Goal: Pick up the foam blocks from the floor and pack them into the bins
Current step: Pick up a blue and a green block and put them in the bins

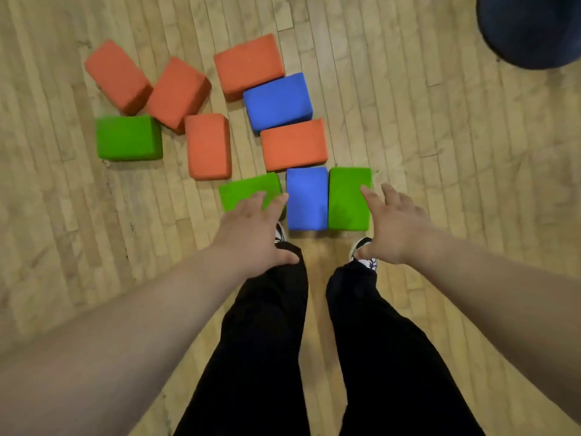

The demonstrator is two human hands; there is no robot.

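Wooden floor [440, 152], strewn with foam blocks.
Nearest my shoes [364, 251]: near green block [245, 188], blue block [306, 198], right green block [345, 202]; the last two touch.
My left hand [251, 225]: fingers spread, empty, over the near green block.
My right hand [397, 228]: spread, empty, at the right green block's edge.
Beyond, crowded: five orange blocks [294, 144], far blue block [276, 100], far green block [129, 138].
Top right, well apart: dark blue rounded thing [531, 26].
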